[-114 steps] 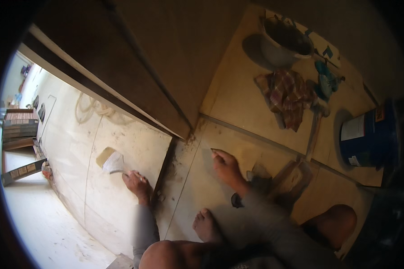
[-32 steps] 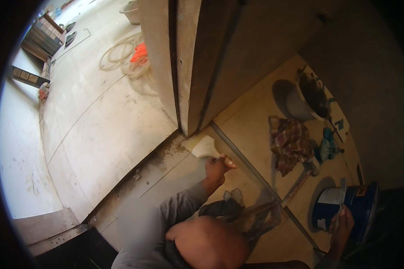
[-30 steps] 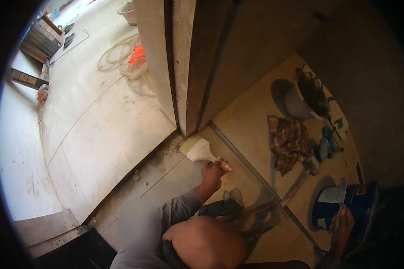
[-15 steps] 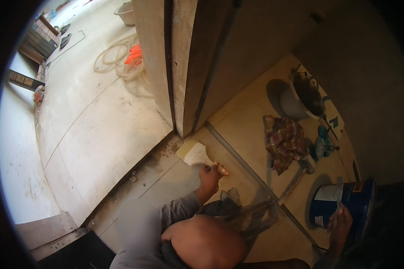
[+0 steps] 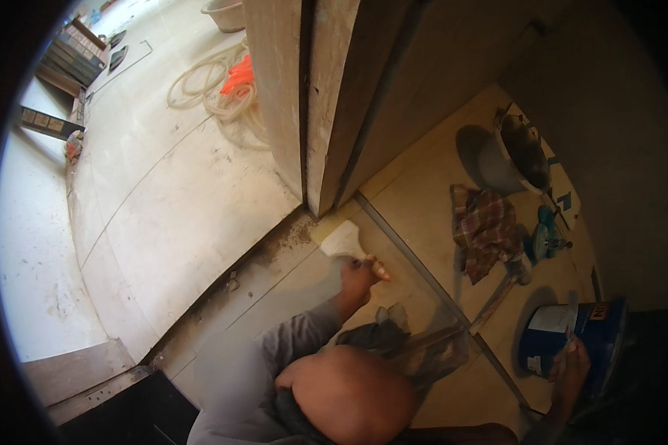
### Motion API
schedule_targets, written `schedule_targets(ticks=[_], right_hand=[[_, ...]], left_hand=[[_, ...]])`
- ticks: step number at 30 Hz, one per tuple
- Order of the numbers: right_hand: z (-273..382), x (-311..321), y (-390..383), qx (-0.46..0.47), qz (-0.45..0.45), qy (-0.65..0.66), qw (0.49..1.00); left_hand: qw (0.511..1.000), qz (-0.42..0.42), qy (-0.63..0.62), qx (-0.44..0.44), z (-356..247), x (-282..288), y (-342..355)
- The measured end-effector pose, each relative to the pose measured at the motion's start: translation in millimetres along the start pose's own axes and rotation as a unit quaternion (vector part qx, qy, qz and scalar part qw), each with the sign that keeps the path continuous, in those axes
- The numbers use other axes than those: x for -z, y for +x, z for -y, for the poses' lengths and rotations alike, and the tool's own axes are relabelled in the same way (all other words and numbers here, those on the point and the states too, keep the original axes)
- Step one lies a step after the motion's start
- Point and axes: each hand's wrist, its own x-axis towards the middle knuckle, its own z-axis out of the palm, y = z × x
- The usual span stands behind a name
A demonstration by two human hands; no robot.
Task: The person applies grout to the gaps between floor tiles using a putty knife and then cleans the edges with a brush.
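Note:
My left hand [image 5: 355,282] grips the wooden handle of a wide paintbrush [image 5: 340,239], its pale bristles down on the narrow floor strip [image 5: 274,278] at the foot of the door frame [image 5: 326,148]. My right hand [image 5: 570,365] is closed on a thin flat metal tool [image 5: 572,311], probably a blade or scraper, held upright in front of a blue bucket [image 5: 605,334]. A crumpled plaid cloth [image 5: 482,230] lies right of the brush, beside a teal object [image 5: 545,237] and a long-handled tool [image 5: 490,304]. My bare knee is below my left hand.
A grey tub [image 5: 512,156] with dark contents stands at the back right. Coiled hose [image 5: 193,81] and an orange item [image 5: 237,78] lie on the pale floor left of the frame, near another basin [image 5: 223,15]. Dark rags [image 5: 378,334] lie by my knee. A raised slab edge [image 5: 223,282] crosses diagonally.
Since the earliest frame, my left hand has brought the brush rightward to the frame's foot, and my right hand has moved to the blue bucket. In the last second both have barely moved.

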Motion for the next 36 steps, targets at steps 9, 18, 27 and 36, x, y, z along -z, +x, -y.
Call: schedule_targets(ticks=[9,18,27,36], right_hand=[[2.0,-7.1,4.0,0.024,0.014,0.009,1.0],[4.3,-5.0,0.9,0.033,0.016,0.012,0.999],[9.8,-4.3,-3.5,0.038,0.02,0.009,0.999],[4.2,7.9,-7.0,0.029,0.0,0.014,0.999]], left_hand=[[0.997,0.021,0.079,-0.001,-35.5,60.3,-65.9],[0.999,0.024,0.033,-0.013,-38.2,72.6,-40.6],[0.995,0.037,0.093,-0.023,-46.3,62.0,-38.1],[0.991,0.04,0.116,-0.051,-61.6,53.5,-59.6]])
